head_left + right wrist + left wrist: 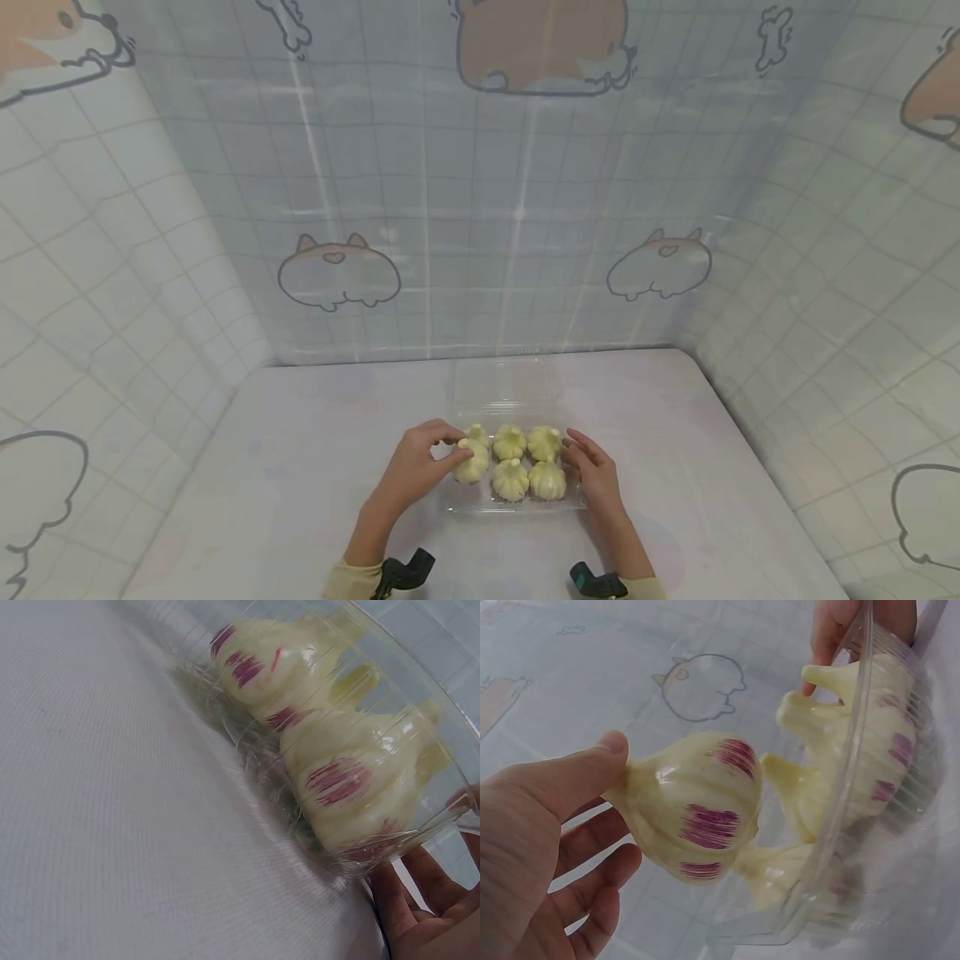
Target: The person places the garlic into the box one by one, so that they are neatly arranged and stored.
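My left hand [416,462] pinches a pale garlic bulb [697,806] by its neck between thumb and fingers. Purple streaks mark the bulb, which is tilted sideways above the left end of a clear plastic box [468,505]. Inside the box stand several more garlic bulbs [510,480] in two rows, necks up; the one at the back left [476,433] is partly hidden behind the held bulb. At the box's right end, my right hand [597,482] grips the side wall, with fingers on both sides of the rim [463,814].
The box's transparent lid [504,385] lies folded back behind it on the white tabletop [337,417]. A tiled-pattern curtain [480,292] with cartoon animals rises at the table's back edge and along both sides.
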Motion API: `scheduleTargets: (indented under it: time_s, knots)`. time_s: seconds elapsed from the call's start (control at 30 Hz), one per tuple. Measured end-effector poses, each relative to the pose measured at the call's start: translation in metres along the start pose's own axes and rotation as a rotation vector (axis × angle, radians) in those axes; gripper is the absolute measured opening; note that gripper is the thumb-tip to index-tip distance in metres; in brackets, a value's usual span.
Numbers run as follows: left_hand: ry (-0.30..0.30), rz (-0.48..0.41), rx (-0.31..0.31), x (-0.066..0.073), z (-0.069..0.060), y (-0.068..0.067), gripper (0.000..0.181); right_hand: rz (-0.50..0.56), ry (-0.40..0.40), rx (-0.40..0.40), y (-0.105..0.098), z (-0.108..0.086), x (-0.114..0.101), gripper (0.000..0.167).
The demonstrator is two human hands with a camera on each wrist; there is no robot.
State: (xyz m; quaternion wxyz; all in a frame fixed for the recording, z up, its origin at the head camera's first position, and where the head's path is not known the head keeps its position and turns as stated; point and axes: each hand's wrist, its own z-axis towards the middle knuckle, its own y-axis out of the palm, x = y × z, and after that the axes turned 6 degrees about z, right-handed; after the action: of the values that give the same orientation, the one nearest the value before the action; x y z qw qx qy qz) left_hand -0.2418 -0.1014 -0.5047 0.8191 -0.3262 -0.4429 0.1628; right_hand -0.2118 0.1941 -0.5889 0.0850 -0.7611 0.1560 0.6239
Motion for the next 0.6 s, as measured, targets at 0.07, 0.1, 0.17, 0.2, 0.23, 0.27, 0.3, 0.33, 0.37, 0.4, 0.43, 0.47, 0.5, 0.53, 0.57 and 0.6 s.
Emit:
scheduleTargets:
  time_s: [0.07, 0.1, 0.17, 0.2, 0.23, 0.27, 0.3, 0.33, 0.37, 0.4, 0.43, 0.47, 0.5, 0.53, 0.57, 0.6]
  knots:
    - [0.005, -0.007, -0.003, 0.000, 0.000, 0.002, 0.017, -0.001, -0.003, 0.001, 0.000, 0.000, 0.000, 0.038]
    - [0.004, -0.010, -0.005, 0.000, -0.001, 0.004, 0.017, -0.002, -0.003, 0.002, 0.000, 0.001, 0.000, 0.038]
    - [0.002, -0.016, -0.010, -0.001, -0.001, 0.007, 0.016, -0.004, -0.004, 0.002, 0.000, 0.001, 0.001, 0.038]
    - [-0.001, -0.020, -0.013, -0.001, -0.002, 0.008, 0.015, -0.004, -0.004, 0.002, 0.000, 0.001, 0.001, 0.038]
    - [-0.004, -0.026, -0.018, -0.002, -0.002, 0.010, 0.014, -0.003, -0.005, 0.001, 0.000, 0.001, 0.000, 0.038]
    - [-0.008, -0.028, -0.022, -0.003, -0.002, 0.011, 0.014, -0.002, -0.006, -0.001, 0.000, 0.001, 0.000, 0.038]
    - [-0.009, -0.032, -0.025, -0.004, -0.002, 0.012, 0.014, 0.000, -0.006, -0.002, 0.000, 0.001, 0.000, 0.038]
    - [-0.009, -0.033, -0.026, -0.005, -0.003, 0.014, 0.014, 0.000, -0.007, -0.004, 0.000, 0.001, 0.000, 0.038]
    - [-0.008, -0.034, -0.028, -0.005, -0.003, 0.015, 0.014, 0.002, -0.008, -0.006, 0.000, 0.002, 0.000, 0.038]
    - [-0.012, -0.038, -0.033, -0.006, -0.003, 0.017, 0.015, 0.005, -0.009, -0.007, -0.001, 0.002, -0.001, 0.038]
    - [-0.013, -0.041, -0.037, -0.006, -0.003, 0.018, 0.015, 0.006, -0.010, -0.009, -0.001, 0.002, -0.001, 0.038]
    - [-0.016, -0.042, -0.040, -0.006, -0.003, 0.019, 0.015, 0.007, -0.010, -0.010, -0.001, 0.002, -0.001, 0.038]
    - [-0.019, -0.042, -0.044, -0.006, -0.003, 0.020, 0.015, 0.009, -0.010, -0.012, -0.001, 0.002, -0.001, 0.038]
    - [-0.023, -0.038, -0.047, -0.006, -0.004, 0.021, 0.015, 0.008, -0.009, -0.013, -0.001, 0.002, -0.001, 0.038]
    - [-0.026, -0.034, -0.050, -0.006, -0.004, 0.021, 0.016, 0.007, -0.009, -0.015, -0.001, 0.002, -0.001, 0.038]
    - [-0.029, -0.027, -0.054, -0.006, -0.004, 0.022, 0.016, 0.006, -0.006, -0.016, -0.001, 0.001, -0.001, 0.038]
